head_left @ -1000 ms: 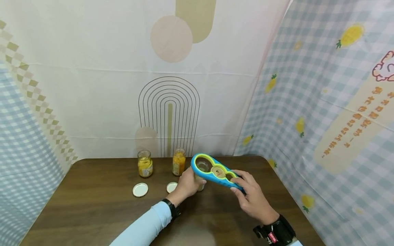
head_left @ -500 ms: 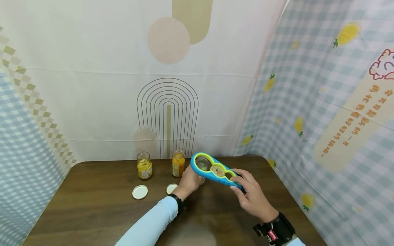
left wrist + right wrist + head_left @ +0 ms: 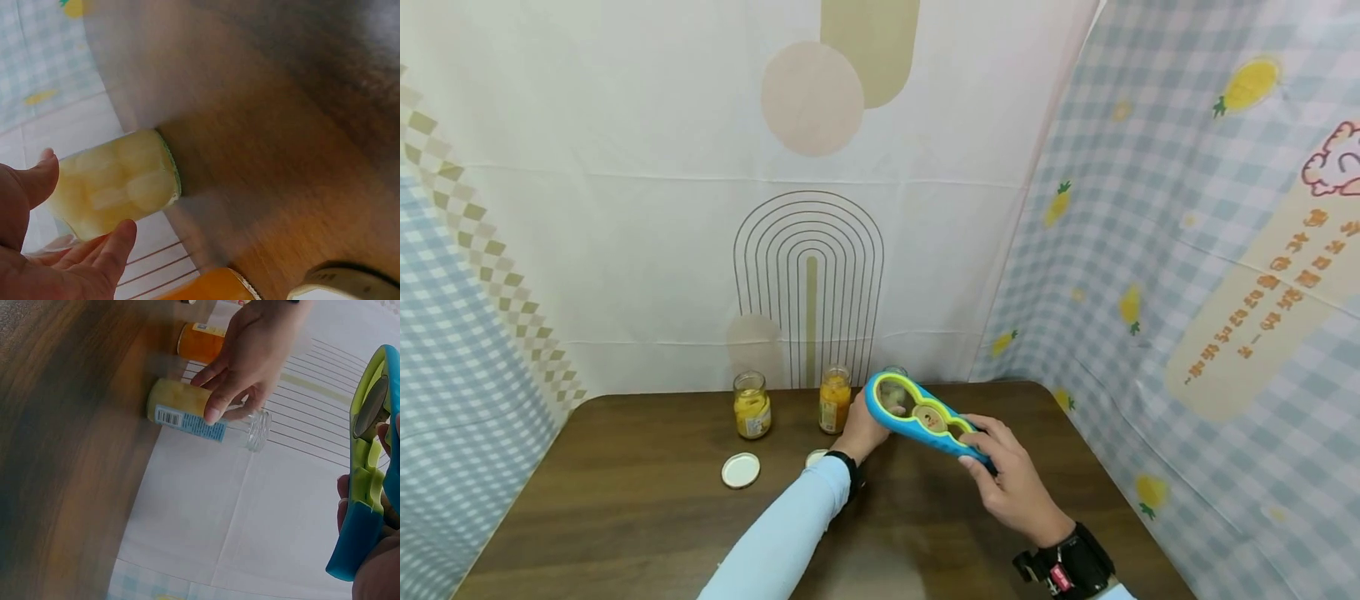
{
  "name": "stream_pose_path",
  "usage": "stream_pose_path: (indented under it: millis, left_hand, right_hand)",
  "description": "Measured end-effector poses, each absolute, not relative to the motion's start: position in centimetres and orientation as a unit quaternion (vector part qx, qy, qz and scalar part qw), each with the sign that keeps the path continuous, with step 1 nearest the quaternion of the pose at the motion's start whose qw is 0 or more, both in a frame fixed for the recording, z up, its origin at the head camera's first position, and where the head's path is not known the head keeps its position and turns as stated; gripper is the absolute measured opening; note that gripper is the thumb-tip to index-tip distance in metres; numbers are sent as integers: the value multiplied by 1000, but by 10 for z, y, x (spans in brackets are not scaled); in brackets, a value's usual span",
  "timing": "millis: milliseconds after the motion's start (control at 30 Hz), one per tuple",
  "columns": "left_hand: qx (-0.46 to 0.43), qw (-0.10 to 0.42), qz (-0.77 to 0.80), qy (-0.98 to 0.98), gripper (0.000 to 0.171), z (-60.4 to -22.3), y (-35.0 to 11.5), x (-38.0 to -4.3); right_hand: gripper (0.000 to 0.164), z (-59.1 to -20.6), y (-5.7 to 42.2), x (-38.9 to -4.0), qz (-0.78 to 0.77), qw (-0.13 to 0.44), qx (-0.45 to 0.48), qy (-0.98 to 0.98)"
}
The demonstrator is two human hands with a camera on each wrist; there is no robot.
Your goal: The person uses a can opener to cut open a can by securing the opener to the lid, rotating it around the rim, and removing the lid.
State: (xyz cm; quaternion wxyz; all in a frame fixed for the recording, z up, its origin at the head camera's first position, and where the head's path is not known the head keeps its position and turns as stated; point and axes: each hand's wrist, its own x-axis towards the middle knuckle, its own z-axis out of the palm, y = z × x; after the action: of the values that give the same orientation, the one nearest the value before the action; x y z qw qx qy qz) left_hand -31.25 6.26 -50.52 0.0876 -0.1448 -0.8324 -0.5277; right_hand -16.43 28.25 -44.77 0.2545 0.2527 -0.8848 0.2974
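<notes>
My left hand (image 3: pixel 863 427) has its thumb and fingers around a glass jar of pale round fruit (image 3: pixel 178 400), lidless with a blue barcode label. The jar stands on the table near the back edge; in the head view the opener and hand cover most of it. A blue and green multi-hole jar opener (image 3: pixel 917 429) is raised in my right hand (image 3: pixel 1015 483), which grips its handle end. A round lid (image 3: pixel 931 418) sits in the opener's middle hole.
Two open jars, one of yellow fruit (image 3: pixel 752 408) and one of orange fruit (image 3: pixel 834 400), stand left along the back of the brown table (image 3: pixel 625 500). A white lid (image 3: pixel 741 471) lies before the first; another lid (image 3: pixel 816 457) is partly behind my left wrist.
My left hand has moved the pale-fruit jar away from me, toward the back edge, and its forearm has followed. My right hand has kept the opener almost still.
</notes>
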Motion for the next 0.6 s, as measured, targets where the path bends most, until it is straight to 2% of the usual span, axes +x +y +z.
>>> stream_pose_path:
  millis: [267, 600]
  left_hand:
    - [-129, 86, -554, -818, 41, -528, 70, -337]
    - [-138, 82, -533, -831, 40, -524, 69, -334]
  right_hand:
    - [25, -449, 282, -164, 298, 253, 251, -885]
    - [24, -450, 281, -163, 299, 251, 255, -885]
